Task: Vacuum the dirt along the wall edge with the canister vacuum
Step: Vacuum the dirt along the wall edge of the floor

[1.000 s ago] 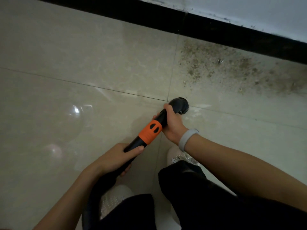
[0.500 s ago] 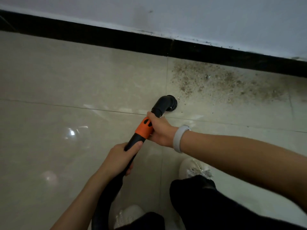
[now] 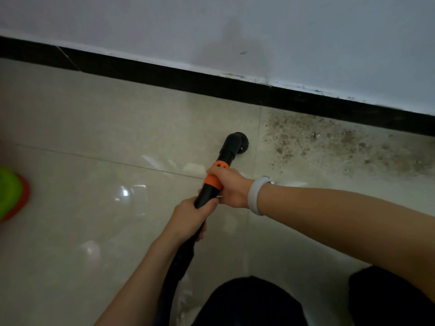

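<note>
a: where's the left hand point(image 3: 191, 214)?

b: low centre. its forearm comes up from the six o'clock edge, rising toward one o'clock. the fingers are curled tight round what it holds, thumb on top, knuckles turned toward nine o'clock.

a: and the right hand point(image 3: 229, 188)?

b: just beyond the left one, at its one o'clock, almost touching it. its fingers wrap round too, back of the hand up. the right forearm reaches in from the four o'clock edge, bare and nearly straight, with a pale wristband point(image 3: 255, 196) on the wrist.
</note>
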Motion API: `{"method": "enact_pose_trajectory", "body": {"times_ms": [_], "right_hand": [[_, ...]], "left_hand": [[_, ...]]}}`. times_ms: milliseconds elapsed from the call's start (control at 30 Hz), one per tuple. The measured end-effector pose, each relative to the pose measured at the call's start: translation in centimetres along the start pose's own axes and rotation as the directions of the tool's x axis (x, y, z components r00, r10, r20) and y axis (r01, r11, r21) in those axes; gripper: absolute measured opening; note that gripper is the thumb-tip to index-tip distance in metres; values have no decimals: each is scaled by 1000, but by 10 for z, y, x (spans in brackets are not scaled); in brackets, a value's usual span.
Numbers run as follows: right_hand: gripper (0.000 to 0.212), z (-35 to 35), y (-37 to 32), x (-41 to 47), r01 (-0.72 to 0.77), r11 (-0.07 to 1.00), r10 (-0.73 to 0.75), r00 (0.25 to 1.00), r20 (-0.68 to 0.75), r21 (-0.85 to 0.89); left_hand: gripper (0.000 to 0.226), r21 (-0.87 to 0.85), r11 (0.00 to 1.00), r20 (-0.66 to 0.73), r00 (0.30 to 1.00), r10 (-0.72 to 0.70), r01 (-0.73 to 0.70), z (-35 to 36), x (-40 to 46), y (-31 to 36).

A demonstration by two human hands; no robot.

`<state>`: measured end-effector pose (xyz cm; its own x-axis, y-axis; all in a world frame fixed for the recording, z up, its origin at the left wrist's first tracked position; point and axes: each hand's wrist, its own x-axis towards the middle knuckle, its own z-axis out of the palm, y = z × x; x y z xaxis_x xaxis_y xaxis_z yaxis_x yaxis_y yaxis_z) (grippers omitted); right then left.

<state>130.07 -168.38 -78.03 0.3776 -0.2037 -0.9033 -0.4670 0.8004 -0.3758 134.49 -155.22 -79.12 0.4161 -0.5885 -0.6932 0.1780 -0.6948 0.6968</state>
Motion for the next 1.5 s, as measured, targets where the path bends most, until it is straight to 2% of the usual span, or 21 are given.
{"method": "enact_pose_trajectory", "body": {"times_ms": [133, 233, 333, 467, 733, 800, 933, 1067, 1200, 1333, 1500], "right_hand": [[32, -21, -17, 9, -3, 998, 2, 1000, 18, 61], [43, -31, -27, 15, -3, 996, 1, 1000, 17, 91], [34, -54, -42, 18, -13, 996, 11, 1000, 19, 90], [28, -94, -70, 15, -57, 998, 57, 996, 65, 0], [35, -112, -105, 12, 4, 979, 23, 991, 131, -205], [45, -113, -106, 15, 33, 975, -6, 993, 121, -221], [50, -122, -100, 25, 76, 989, -61, 992, 114, -131], [57, -129, -87, 41, 123, 977, -110, 991, 81, -173], [59, -136, -79, 42, 154, 967, -158, 987, 0, -205], [57, -143, -79, 32, 171, 961, -192, 978, -83, -218], [58, -151, -78, 31, 197, 947, -226, 970, -91, -254]], "left_hand": [[35, -24, 998, -48, 997, -53, 52, 22, 10, 19], [34, 34, 997, -85, 994, -62, 65, 32, 12, 34], [28, 202, 978, -108, 994, -24, 46, 42, 7, 49], [30, 366, 926, -108, 993, -54, 90, 70, -11, 64], [36, 547, 813, -333, 943, -5, 197, 117, -5, 79], [38, 524, 828, -380, 925, 18, 199, 134, 1, 73], [36, 472, 870, -465, 878, 112, 139, 166, 21, 50], [31, 385, 922, -499, 850, 169, 43, 179, 37, 25], [31, 296, 955, -506, 844, 179, -25, 193, 42, 14], [28, 251, 966, -465, 868, 172, -57, 206, 38, 19], [22, 174, 983, -460, 878, 136, -61, 219, 35, 24]]}}
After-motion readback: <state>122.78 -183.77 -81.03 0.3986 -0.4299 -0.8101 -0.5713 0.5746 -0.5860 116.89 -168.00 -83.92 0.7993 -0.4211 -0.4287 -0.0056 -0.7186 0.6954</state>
